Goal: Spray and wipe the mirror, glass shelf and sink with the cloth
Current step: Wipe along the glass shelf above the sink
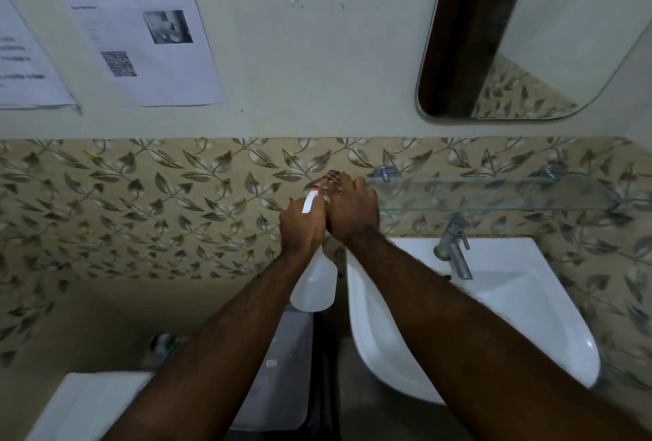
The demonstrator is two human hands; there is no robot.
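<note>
- Left hand (302, 225) is wrapped round the neck of the white spray bottle (315, 283), body hanging, so the nozzle aims forward
- Right hand (352, 209), closed on a striped cloth (331, 179), presses against it, probably to wet the cloth
- Glass shelf (494, 193), mirror (529, 35) and sink (494, 317) lie to the right

Both hands occupy centre frame, left hand (302, 225) closed round the spray bottle (314, 282), right hand (352, 211) touching it. At 3 o'clock, the glass shelf (494, 193) overhangs the tap (453, 246), leaving a narrow gap. Sink (529, 317) basin open at 4 o'clock. Wall at 9 o'clock unobstructed.
</note>
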